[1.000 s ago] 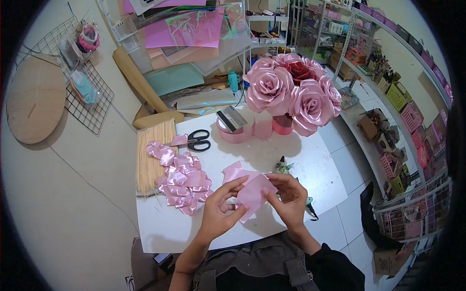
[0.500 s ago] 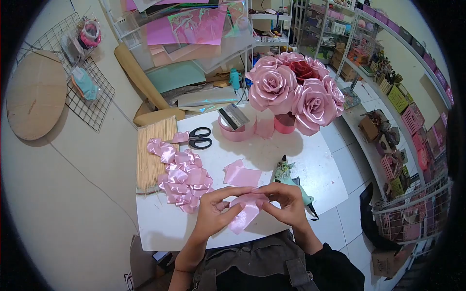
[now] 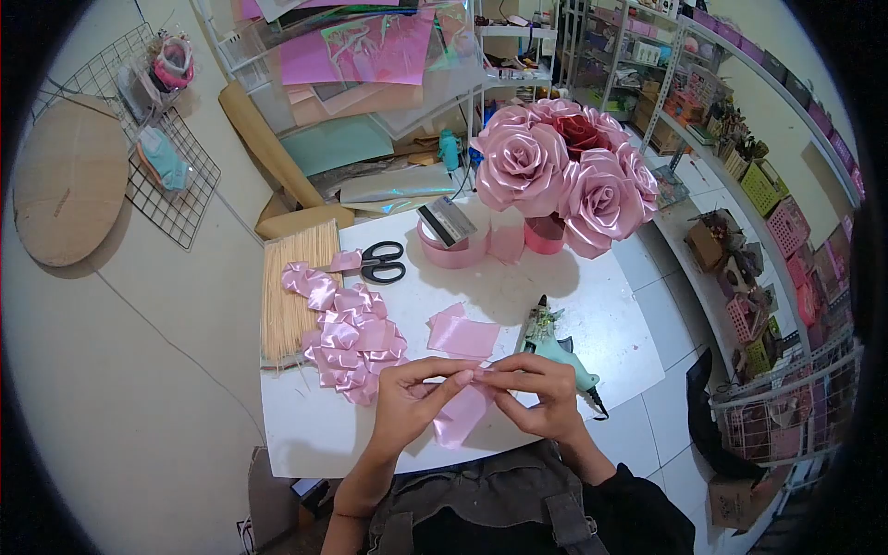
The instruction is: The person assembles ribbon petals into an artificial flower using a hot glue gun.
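A piece of pink satin ribbon [image 3: 460, 422] hangs between my two hands above the white table. My left hand [image 3: 407, 396] pinches its upper edge between thumb and fingers. At the same edge, close beside it, my right hand [image 3: 539, 393] has its fingers closed on the ribbon. Just beyond my hands another pink ribbon piece [image 3: 465, 337] lies flat. To the left is a pile of folded pink ribbon pieces [image 3: 351, 338]. A mint glue gun [image 3: 555, 350] rests right of the ribbon.
Black-handled scissors [image 3: 381, 264] lie by a bundle of thin wooden sticks [image 3: 289, 314]. Pink ribbon rolls [image 3: 453, 252] and a bouquet of pink ribbon roses [image 3: 601, 199] stand at the back of the table [image 3: 351, 444]. Shelves with baskets [image 3: 760, 188] line the right.
Both thumbs have moved up to the ribbon's top edge, and my fingertips are closer together. The ribbon's lower part now hangs below them.
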A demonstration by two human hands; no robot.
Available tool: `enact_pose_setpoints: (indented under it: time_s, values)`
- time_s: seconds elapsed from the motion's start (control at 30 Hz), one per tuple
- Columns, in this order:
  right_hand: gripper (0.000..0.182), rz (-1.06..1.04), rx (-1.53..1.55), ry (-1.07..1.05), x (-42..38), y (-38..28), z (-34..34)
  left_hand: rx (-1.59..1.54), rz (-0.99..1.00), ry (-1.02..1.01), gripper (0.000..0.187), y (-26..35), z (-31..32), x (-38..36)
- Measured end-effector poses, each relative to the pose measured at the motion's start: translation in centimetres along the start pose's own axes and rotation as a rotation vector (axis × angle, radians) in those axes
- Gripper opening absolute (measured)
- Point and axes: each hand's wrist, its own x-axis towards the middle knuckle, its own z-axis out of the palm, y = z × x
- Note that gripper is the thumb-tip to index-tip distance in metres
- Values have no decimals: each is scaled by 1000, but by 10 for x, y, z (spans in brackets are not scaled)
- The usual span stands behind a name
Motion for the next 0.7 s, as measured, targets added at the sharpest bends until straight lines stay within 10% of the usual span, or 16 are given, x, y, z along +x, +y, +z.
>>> enact_pose_setpoints:
  time_s: [0.43, 0.7]
  values:
    - [42, -81, -284, -39, -1, -11, 8, -87, 42, 142, 27, -2, 1, 0]
    - [58, 314, 487, 145, 1, -1, 5, 87, 91, 194, 27, 1, 13, 0]
